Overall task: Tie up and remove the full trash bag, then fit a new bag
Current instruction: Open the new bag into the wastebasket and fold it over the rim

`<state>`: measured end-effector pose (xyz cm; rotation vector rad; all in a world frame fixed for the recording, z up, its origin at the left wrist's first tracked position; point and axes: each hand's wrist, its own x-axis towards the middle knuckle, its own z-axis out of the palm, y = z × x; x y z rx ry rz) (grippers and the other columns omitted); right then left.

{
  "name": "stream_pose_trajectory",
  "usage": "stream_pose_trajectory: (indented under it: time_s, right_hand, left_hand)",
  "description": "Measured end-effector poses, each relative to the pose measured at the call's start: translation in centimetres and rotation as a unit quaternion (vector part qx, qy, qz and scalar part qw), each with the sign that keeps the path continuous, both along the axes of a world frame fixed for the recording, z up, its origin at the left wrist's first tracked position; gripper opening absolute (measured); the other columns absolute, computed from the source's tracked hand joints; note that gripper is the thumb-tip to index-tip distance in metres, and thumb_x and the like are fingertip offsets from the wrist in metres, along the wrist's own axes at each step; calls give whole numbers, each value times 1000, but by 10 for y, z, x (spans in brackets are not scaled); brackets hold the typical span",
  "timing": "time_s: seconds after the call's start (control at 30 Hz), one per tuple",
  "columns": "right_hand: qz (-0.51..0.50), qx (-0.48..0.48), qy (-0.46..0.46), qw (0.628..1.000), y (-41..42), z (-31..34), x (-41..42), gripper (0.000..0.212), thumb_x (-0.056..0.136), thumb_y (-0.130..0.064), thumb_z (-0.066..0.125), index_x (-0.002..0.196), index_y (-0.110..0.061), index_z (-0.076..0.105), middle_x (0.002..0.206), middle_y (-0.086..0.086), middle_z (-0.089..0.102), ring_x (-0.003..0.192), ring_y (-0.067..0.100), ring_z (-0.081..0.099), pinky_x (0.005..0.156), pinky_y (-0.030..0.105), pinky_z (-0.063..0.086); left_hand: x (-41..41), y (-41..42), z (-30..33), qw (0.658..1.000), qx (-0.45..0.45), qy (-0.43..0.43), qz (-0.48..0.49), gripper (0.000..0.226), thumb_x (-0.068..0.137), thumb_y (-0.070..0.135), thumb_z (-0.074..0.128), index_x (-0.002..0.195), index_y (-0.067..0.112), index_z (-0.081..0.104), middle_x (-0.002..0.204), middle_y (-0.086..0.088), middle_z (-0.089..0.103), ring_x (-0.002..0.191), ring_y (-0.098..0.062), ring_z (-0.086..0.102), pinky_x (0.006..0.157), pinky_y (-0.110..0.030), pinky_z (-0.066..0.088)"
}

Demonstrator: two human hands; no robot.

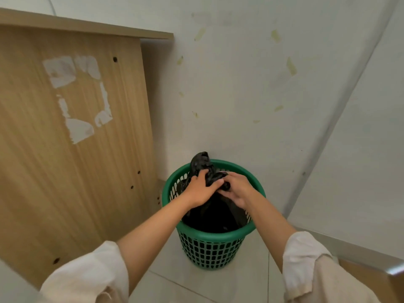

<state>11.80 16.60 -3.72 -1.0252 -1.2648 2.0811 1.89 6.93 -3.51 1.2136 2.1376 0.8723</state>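
A person's left hand (200,189) and right hand (237,189) each take a clenched grip on the gathered neck of a black trash bag (215,212) inside a green basket (209,248) on the floor (251,287), beside a wooden panel (72,127).

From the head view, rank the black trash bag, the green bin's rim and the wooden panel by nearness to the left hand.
From the left hand:
1. Black trash bag, gripped in its fingers.
2. Green bin rim, just below and left.
3. Wooden panel, far left.

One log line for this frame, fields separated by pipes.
stage: tying | left hand grips black bag top | right hand grips it | bag inside green basket
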Motion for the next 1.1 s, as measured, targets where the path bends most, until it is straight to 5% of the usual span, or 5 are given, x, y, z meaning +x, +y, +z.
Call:
stream_pose_trajectory:
  time_s: [0.27, 0.47, 0.63, 0.83, 1.1]
  right_hand:
    - [-277, 87, -102, 951, 47, -14, 25, 18, 95, -10, 39, 103, -12, 56, 108, 17, 64, 91, 32, 63, 80, 42, 57]
    - [-255, 69, -171, 949, 47, -28, 36, 29, 95, -23, 45, 116, -4, 50, 117, 18, 60, 101, 35, 61, 81, 47, 55]
    - [-233, -82, -8, 969, 40, -13, 24, 36, 101, -8, 30, 132, -4, 48, 118, 19, 57, 90, 32, 60, 36, 30, 52]
    - [-281, -108, 56, 952, 49, 1, 36, 40, 101, -4, 25, 135, -2, 45, 122, 22, 57, 76, 30, 58, 69, 43, 52]
    - [-321, 96, -240, 911, 92, -42, 89, 21, 94, -3, 43, 107, -8, 59, 101, 15, 57, 64, 26, 54, 45, 31, 47]
  left_hand:
    - [-54, -23, -26, 988, -84, 126, -22, 113, 70, 70, 63, 148, 42, -15, 159, -10, -17, 145, -43, 5, 115, -57, 20]
    - [-39, -18, -11, 901, -7, 434, -9, 61, 92, 25, 52, 145, 20, 22, 117, -8, 59, 100, -27, 61, 81, -38, 49]
    - [-11, -13, -16, 866, 105, 401, -281, 65, 89, 58, 46, 141, 22, 33, 137, -2, 47, 126, -19, 43, 106, -36, 38]
    - [-20, -11, -45, 854, -124, 395, -313, 62, 89, 55, 48, 137, 16, 44, 118, -6, 66, 123, -23, 52, 118, -52, -2]
    - [-95, -39, -5, 778, 94, 570, -247, 40, 99, 39, 29, 88, 23, 64, 74, 7, 67, 78, -17, 63, 101, -33, 27]
